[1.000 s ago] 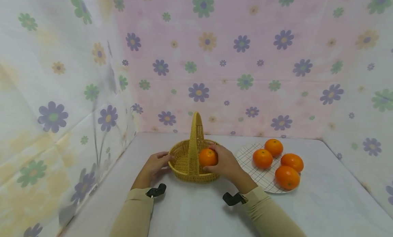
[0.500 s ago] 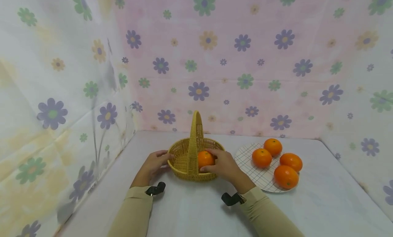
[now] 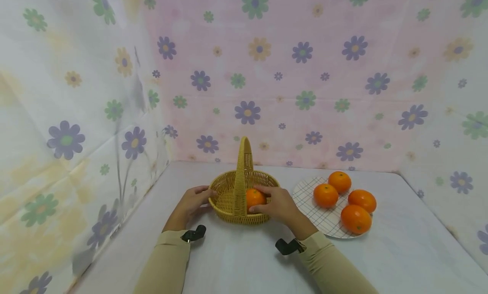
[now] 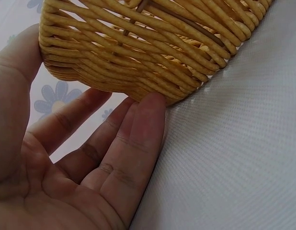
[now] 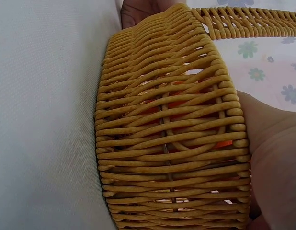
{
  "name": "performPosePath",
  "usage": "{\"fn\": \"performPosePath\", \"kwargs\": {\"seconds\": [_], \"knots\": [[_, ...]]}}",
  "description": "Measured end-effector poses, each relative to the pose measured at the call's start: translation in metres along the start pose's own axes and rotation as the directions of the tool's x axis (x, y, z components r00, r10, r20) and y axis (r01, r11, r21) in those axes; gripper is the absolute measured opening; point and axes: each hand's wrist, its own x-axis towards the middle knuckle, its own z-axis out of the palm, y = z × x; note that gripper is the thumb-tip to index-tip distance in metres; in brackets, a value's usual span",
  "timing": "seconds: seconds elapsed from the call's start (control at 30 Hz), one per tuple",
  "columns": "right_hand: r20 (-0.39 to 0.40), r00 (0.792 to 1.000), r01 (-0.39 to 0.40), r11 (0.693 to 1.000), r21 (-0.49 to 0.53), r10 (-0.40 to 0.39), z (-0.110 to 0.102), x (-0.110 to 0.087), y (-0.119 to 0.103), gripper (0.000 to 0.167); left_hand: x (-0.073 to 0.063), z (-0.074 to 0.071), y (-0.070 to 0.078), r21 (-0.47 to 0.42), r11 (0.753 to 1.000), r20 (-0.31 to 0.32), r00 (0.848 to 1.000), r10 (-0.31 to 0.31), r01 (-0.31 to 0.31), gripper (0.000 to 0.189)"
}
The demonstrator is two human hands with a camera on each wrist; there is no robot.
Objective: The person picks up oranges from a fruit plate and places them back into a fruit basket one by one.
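A yellow wicker basket [image 3: 225, 217] with a tall arched handle stands on the white table. At its left end my left hand [image 3: 192, 204] holds the rim; in the left wrist view the thumb lies at the rim and the fingers [image 4: 148, 120] touch the outer wall. Inside the basket's right half is an orange [image 3: 254, 198], which my right hand [image 3: 281, 205] grips from the right, thumb in front and fingers behind. Through the weave in the right wrist view, bits of the orange [image 5: 186, 115] show, while most of that hand's fingers are hidden.
Right of the basket lies a round white plate [image 3: 310, 201] with a dark grid pattern. On and over its right side sit several more oranges [image 3: 356, 219]. Flowered cloth [image 3: 282, 73] walls the table at the back and both sides.
My right hand has lowered the orange deeper into the basket and slightly left, mostly in the first half second. The left hand keeps its place on the rim.
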Motion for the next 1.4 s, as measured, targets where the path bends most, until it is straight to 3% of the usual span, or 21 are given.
{"fn": "performPosePath", "kwargs": {"seconds": [0.47, 0.9, 1.4], "knots": [[-0.008, 1.0, -0.018, 1.0, 0.006, 0.018, 0.0013, -0.0018, -0.0025, 0.068, 0.0014, 0.0004, -0.0001, 0.028, 1.0, -0.008, 1.0, -0.01, 0.01, 0.059], [0.0, 0.999, -0.045, 0.998, 0.039, 0.045, 0.003, -0.0011, -0.0034, 0.07, -0.0017, -0.0001, 0.0023, 0.035, 0.999, -0.019, 0.999, -0.03, 0.031, 0.062], [-0.013, 1.0, 0.007, 1.0, 0.01, -0.007, -0.0019, -0.0016, -0.0003, 0.068, -0.0009, 0.0009, 0.0029, 0.0, 1.0, 0.003, 1.0, -0.018, 0.018, 0.06]]}}
